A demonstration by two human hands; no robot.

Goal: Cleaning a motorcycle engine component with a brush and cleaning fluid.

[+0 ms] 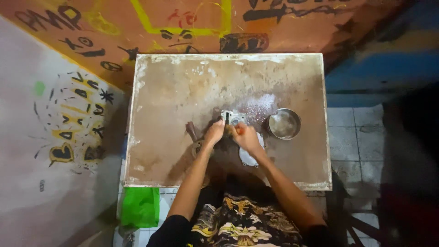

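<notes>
Both hands meet over the metal part [232, 118]. The left hand [214, 132] grips its near left side; the right hand [244, 136], equally near, has fingers curled shut on something I cannot tell.

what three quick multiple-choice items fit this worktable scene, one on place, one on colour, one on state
1. Where is the metal bowl? A) right of both hands B) on the floor C) at the table's far left corner
2. What colour is the bag below the table? A) red B) green C) white
3. How are the left hand and right hand? A) far apart B) close together over a small metal part C) off the table

A: the bowl sits just right of the hands.
B: the bag is bright green.
B: the hands meet at the part.
</notes>
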